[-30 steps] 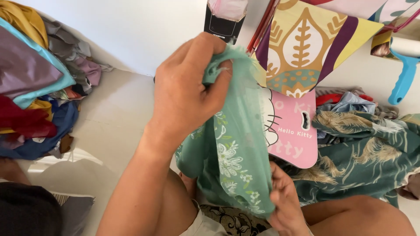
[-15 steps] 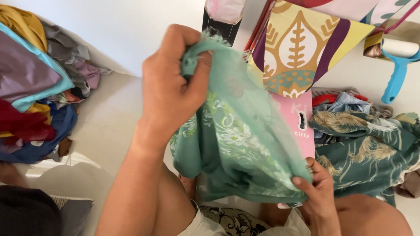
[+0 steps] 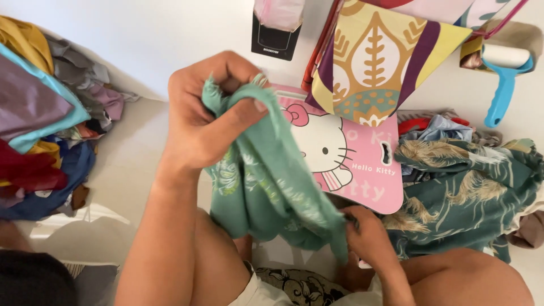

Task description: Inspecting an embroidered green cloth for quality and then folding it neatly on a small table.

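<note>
A thin green cloth [image 3: 266, 187] with white flower embroidery hangs between my two hands above my lap. My left hand [image 3: 207, 116] is raised at centre left and pinches the cloth's upper edge between thumb and fingers. My right hand [image 3: 365, 235] sits lower right, near my knee, gripping the cloth's lower end, which is bunched into a narrow strip. Behind the cloth lies a pink board [image 3: 351, 161] with a cartoon cat face.
A heap of mixed coloured cloths [image 3: 42, 119] lies at the left. A dark green cloth with feather print [image 3: 464, 192] is piled at the right. A patterned yellow, purple and teal fabric [image 3: 385, 51] hangs above, beside a blue-handled roller [image 3: 501, 85].
The cloth, spread wide half a second ago, is now gathered into a narrow bunch. My right hand moved left toward the middle, and more of the pink board shows.
</note>
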